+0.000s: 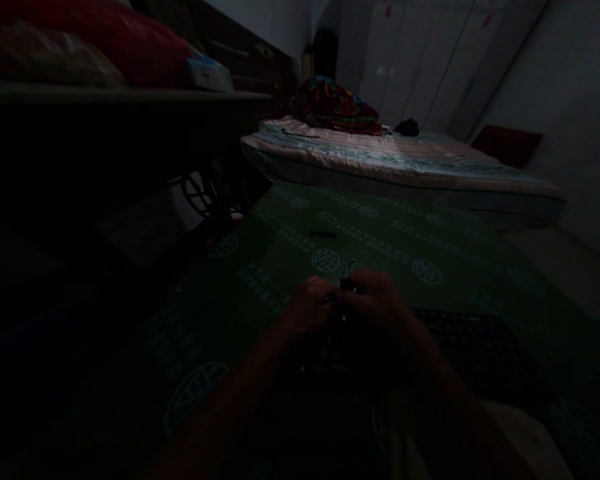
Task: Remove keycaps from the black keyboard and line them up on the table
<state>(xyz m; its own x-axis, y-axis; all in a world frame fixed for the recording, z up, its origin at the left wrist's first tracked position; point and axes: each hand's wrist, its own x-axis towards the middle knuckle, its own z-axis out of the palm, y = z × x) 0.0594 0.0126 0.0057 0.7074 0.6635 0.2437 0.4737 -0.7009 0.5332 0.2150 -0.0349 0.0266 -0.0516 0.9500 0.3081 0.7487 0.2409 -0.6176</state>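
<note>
The picture is very dark. My right hand is closed around a small wire keycap puller, whose two bent wire ends point up and away from me. My left hand meets it from the left, its fingers pinched together at the near side of the puller. What lies between the left fingertips is too dark to make out. Both hands are above a black keyboard, which they and the forearms partly hide. Beyond the hands, several small dark keycaps stand in a short row.
The keyboard lies on a green printed board. A bed with a patterned blanket is behind it. At left stands a dark table bearing red bags, above a spoked wheel. Pale cloth lies near my right forearm.
</note>
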